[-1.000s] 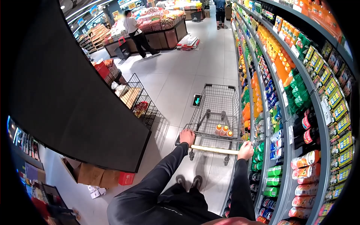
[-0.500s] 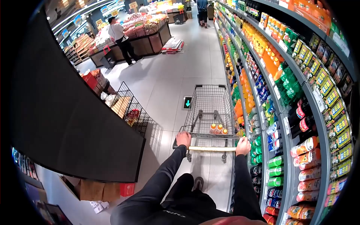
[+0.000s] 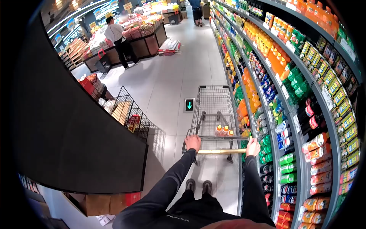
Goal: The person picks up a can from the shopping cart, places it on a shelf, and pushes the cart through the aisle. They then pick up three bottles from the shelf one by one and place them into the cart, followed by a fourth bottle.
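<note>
A wire shopping cart [image 3: 214, 95] stands in front of me in the aisle. My left hand [image 3: 193, 142] is wrapped round the left end of its handle bar [image 3: 221, 151]. On the right end of the same bar my right hand [image 3: 252, 147] is closed, right beside the drink shelves. Three small bottles [image 3: 225, 130] with orange-yellow caps stand together in the near end of the basket. Otherwise only bare wire mesh shows inside the cart. Both my feet [image 3: 198, 186] are on the tiled floor behind it.
Shelves of bottled and canned drinks [image 3: 274, 93] line the right side closely. At left are a large dark panel [image 3: 87, 126] and a wire rack [image 3: 131, 110]. Further off, a person [image 3: 118, 40] stands at a produce display [image 3: 154, 42]; another person [image 3: 196, 13] is down the aisle.
Both my hands, still on the bar, appear slightly further right in view. My feet now show side by side. The person at the display has shifted a little left in view.
</note>
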A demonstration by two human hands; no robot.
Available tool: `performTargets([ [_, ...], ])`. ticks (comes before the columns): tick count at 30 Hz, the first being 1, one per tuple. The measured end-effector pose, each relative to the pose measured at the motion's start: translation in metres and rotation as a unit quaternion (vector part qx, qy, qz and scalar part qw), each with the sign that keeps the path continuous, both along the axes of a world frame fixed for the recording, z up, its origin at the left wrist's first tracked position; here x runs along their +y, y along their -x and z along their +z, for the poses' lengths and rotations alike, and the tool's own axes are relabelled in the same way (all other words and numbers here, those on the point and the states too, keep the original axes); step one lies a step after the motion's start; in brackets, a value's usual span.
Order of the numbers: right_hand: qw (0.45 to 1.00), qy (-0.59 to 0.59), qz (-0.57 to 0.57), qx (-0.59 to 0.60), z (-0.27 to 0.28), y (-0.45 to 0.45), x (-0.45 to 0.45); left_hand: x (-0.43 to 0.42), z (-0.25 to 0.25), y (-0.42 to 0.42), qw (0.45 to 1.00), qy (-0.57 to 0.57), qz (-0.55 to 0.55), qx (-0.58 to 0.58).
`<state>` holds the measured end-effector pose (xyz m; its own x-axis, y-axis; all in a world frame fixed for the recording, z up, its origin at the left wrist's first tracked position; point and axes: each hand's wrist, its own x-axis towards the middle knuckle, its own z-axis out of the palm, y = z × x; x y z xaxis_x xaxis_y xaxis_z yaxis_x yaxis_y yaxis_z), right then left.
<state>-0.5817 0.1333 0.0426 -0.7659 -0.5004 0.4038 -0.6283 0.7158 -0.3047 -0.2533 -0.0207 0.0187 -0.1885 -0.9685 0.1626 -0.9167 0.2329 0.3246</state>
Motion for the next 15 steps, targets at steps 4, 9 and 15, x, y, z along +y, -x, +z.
performTargets([
  [4, 0.999, -0.027, -0.005, 0.024, -0.002, -0.008, -0.006, -0.007, 0.001, -0.011, 0.998, -0.026, -0.036, 0.041],
  [9, 0.997, -0.07, 0.001, 0.009, -0.003, -0.01, -0.017, -0.017, 0.003, -0.014, 0.999, 0.02, -0.017, 0.022],
  [15, 0.994, -0.109, -0.002, -0.012, 0.0, -0.011, -0.021, -0.016, -0.011, -0.013, 0.994, 0.108, -0.003, 0.016],
])
